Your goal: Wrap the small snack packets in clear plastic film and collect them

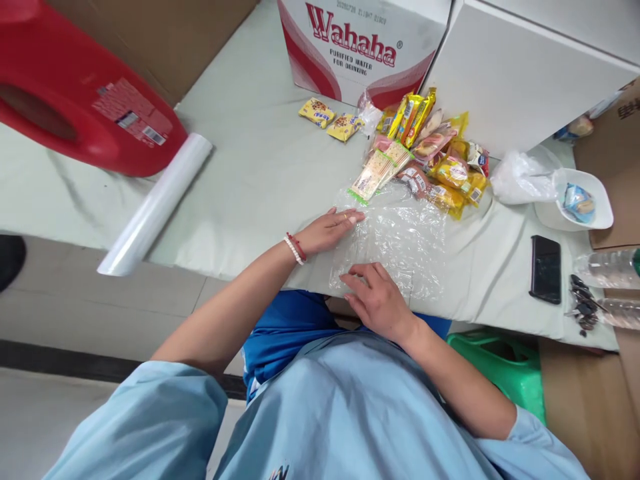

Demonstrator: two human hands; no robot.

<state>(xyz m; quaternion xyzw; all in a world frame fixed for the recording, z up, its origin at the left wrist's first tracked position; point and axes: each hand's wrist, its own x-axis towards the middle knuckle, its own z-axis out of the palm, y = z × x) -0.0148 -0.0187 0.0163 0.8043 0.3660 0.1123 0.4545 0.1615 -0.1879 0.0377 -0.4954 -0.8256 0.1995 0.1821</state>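
Observation:
A sheet of clear plastic film (395, 243) lies crinkled on the cloth-covered table in front of me. My left hand (330, 230) rests flat at its left edge, fingers stretched out. Over the film's near edge is my right hand (377, 297), its fingers loosely bent and apart, with nothing seen in them. Beyond the film sits a pile of wrapped snacks, among them a flat cracker packet (371, 177) close to my left fingertips, yellow-wrapped cakes (453, 172) and upright yellow packets (413, 120). Two small yellow packets (317, 112) lie apart, left of the pile.
A roll of film (157, 207) overhangs the table's near edge beside a red jug (90, 93). Behind the snacks stand a Wahaha water carton (367, 47) and a white box (520, 73). To the right are a white bowl (603, 207), a phone (546, 269) and plastic bottles (613, 267).

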